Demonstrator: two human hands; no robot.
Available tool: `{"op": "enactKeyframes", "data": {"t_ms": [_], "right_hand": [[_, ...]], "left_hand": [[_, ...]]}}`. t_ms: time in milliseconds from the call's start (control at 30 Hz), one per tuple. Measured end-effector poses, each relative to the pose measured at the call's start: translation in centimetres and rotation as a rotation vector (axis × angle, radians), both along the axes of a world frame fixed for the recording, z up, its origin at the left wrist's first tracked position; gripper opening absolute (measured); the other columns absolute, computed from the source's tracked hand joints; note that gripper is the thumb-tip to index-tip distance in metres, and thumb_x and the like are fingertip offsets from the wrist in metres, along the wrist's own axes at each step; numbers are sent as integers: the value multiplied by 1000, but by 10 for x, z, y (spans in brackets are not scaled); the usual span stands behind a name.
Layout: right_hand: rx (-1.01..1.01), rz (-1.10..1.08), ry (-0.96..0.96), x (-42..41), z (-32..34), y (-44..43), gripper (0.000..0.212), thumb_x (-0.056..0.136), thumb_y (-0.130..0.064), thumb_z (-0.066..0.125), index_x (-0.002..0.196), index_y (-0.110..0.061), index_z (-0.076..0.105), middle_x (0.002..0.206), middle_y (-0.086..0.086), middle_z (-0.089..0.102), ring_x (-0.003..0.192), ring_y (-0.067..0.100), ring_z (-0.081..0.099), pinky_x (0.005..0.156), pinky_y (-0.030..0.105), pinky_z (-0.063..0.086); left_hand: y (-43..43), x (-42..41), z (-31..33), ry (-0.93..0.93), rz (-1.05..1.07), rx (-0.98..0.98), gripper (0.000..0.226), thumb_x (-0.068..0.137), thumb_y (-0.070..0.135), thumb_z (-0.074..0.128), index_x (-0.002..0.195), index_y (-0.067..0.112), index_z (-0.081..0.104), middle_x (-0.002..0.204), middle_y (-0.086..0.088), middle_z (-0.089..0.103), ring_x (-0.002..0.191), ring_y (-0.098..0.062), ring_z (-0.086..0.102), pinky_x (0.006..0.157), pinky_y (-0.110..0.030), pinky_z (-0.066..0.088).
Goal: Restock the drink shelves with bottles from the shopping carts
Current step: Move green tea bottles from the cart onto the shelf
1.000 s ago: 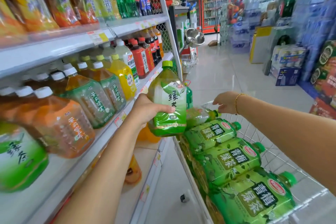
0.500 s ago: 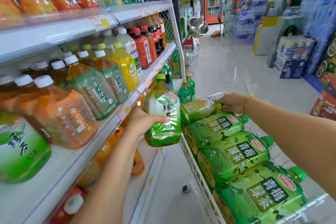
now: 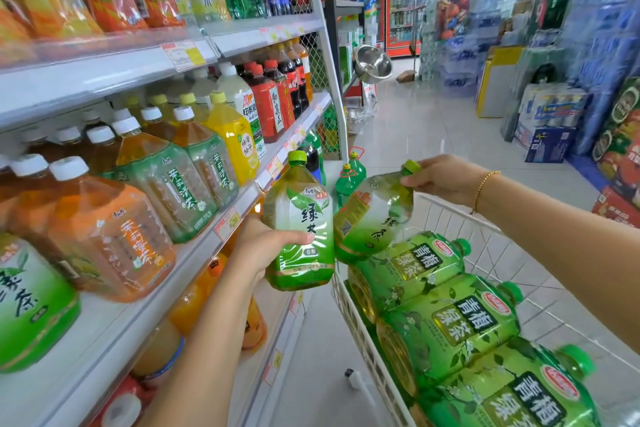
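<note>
My left hand [image 3: 266,248] grips an upright green tea bottle [image 3: 299,225] by its lower body, in the gap between the shelf and the cart. My right hand [image 3: 441,177] holds a second green tea bottle [image 3: 372,215] by its neck and cap, tilted and raised above the white wire cart [image 3: 460,222]. Three large green plum-tea bottles [image 3: 446,319] lie on their sides in the cart. The middle shelf [image 3: 207,239] on the left carries orange, green and yellow tea bottles, with one green tea bottle [image 3: 27,305] at its near end.
An upper shelf [image 3: 242,38] holds juices and sodas above. Orange drinks [image 3: 194,305] sit on the lower shelf. Two green bottles [image 3: 351,175] stand beyond the cart. Stacked boxes and drink packs [image 3: 550,128] line the right of the tiled aisle. A steel bowl [image 3: 372,64] hangs at the shelf end.
My right hand has taken a second green tea bottle by the neck and lifted it out of the cart. My left hand has lowered its bottle slightly.
</note>
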State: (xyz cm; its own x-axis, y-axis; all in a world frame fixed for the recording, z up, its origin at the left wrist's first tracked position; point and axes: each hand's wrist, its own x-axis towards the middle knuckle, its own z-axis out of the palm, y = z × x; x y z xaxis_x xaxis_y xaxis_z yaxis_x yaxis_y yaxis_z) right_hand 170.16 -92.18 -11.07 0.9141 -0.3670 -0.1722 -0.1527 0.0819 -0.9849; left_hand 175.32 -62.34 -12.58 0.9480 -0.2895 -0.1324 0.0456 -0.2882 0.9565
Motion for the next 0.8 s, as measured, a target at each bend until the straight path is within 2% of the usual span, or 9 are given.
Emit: {"op": "enactKeyframes", "data": {"t_ms": [67,167,233,300,400,467,533,633,800], "right_hand": [[-108,148,-110,-5,13,9,26,79,15,58,100,1,63,95,8,67,85,13,63,84,18,53],[-383,289,-159,-3,13,34,33,78,2,67,109,-7,67,104,5,69,94,11,63,84,11,50],[-462,387,-110,3,-3,48,51,74,-14,75,122,-18,61,119,-1,65,109,10,59,92,16,47],[-523,493,-38,9,-24,55,84,62,-25,84,136,-27,45,132,-3,56,121,14,52,104,33,42],[-678,504,51,8,-37,54,97,62,-9,85,141,-24,31,124,2,59,108,18,58,95,32,47],[-772,413,86,5,-39,55,100,59,-12,87,142,-20,30,125,2,56,107,17,54,91,27,42],[-825,359,54,5,-38,59,102,54,-14,90,140,-17,35,125,-1,53,110,17,51,91,25,40],[-931,353,0,1,-35,65,100,47,-19,92,133,-17,40,120,-3,52,111,19,51,94,29,43],[-1065,384,-142,-8,-14,74,90,43,-22,94,121,-20,48,113,1,56,107,23,54,93,35,45]], "left_hand": [[-1,2,0,-2,-4,-14,36,54,3,87,81,16,67,80,-1,71,73,-18,69,64,-27,53],[-1,2,1,-2,-10,-26,34,56,0,86,78,17,66,77,1,71,69,-15,68,58,-24,50],[1,1,-1,5,8,-33,33,57,1,85,78,17,65,76,1,70,67,-14,67,55,-22,49],[8,1,-5,13,33,-44,33,57,2,86,81,15,67,80,-2,71,68,-14,68,54,-21,49],[18,-2,-12,-11,63,-42,36,56,6,87,85,14,67,83,1,71,69,-7,66,47,-12,45],[21,-8,-15,-36,106,-43,36,56,8,88,77,20,61,78,7,67,67,-2,61,48,-10,43],[24,-15,-17,-64,155,-74,41,53,9,89,78,21,60,82,4,69,70,-4,63,58,-17,48],[32,-22,-16,-129,219,-96,59,47,13,92,98,15,62,88,6,69,77,-7,66,61,-17,49],[70,-44,5,-335,337,-58,84,38,26,93,109,25,48,103,7,65,93,-11,64,84,-32,52]]}}
